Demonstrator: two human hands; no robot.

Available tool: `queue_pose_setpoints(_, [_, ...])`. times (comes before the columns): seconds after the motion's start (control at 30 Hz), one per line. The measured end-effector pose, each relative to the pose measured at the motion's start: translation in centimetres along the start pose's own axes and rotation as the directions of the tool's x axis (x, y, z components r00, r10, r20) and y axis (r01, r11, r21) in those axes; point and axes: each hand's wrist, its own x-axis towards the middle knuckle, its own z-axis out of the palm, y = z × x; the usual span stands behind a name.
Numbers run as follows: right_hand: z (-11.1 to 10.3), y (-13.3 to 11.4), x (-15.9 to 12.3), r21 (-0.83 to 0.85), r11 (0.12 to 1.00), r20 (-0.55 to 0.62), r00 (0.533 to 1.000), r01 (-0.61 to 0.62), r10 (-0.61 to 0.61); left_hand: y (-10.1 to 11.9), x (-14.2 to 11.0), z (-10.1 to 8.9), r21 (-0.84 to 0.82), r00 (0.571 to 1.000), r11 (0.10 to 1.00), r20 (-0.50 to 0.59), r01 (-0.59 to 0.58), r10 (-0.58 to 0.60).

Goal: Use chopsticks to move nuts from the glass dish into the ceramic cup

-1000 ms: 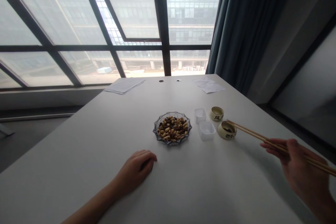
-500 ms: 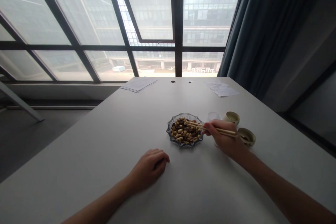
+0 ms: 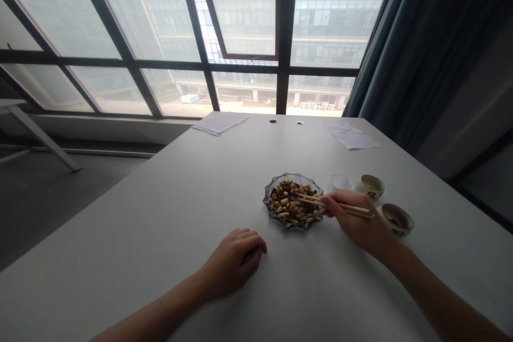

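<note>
My right hand (image 3: 356, 222) is closed around a pair of wooden chopsticks (image 3: 352, 209). Their tips reach left into a scalloped glass dish (image 3: 267, 212) and touch the heap inside, near its middle. That heap mixes pale peanuts (image 3: 284, 201) with dark, flat seeds (image 3: 298, 219); whether anything is pinched between the tips is too small to tell. Loosely curled, my left hand (image 3: 238, 256) rests on the table in front of the dish, with nothing visible in it.
Right of the dish stand a small clear plastic container (image 3: 340, 181), a ceramic cup (image 3: 371, 186) and a nearer cup (image 3: 396, 219) with something dark inside. Papers (image 3: 220, 123) lie at the far left of the white table (image 3: 172, 187), another sheet (image 3: 352, 136) at the far right.
The whole view has shifted, so the table and its objects appear farther right. The chopstick tips sit slightly nearer to me in the heap. My left hand stays resting on the table.
</note>
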Motion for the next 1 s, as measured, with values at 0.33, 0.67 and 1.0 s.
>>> queue_pose_setpoints(0.33, [0.6, 2.0, 0.1, 0.130, 0.987, -0.044, 0.993, -0.099, 0.105, 0.1, -0.1, -0.1, 0.013, 1.000, 1.000, 0.016, 0.008, -0.008])
queue_pose_setpoints(0.67, [-1.0, -0.1, -0.6, 0.379, 0.918, -0.336, 0.906, -0.119, 0.257, 0.0, -0.1, 0.0, 0.020, 1.000, 1.000, 0.007, 0.003, -0.003])
queue_pose_setpoints(1.0, [-11.4, 1.3, -8.5, 0.280, 0.960, -0.711, 0.669, -0.017, 0.219, 0.0, 0.1, -0.1, 0.019, 1.000, 1.000, -0.001, -0.009, 0.009])
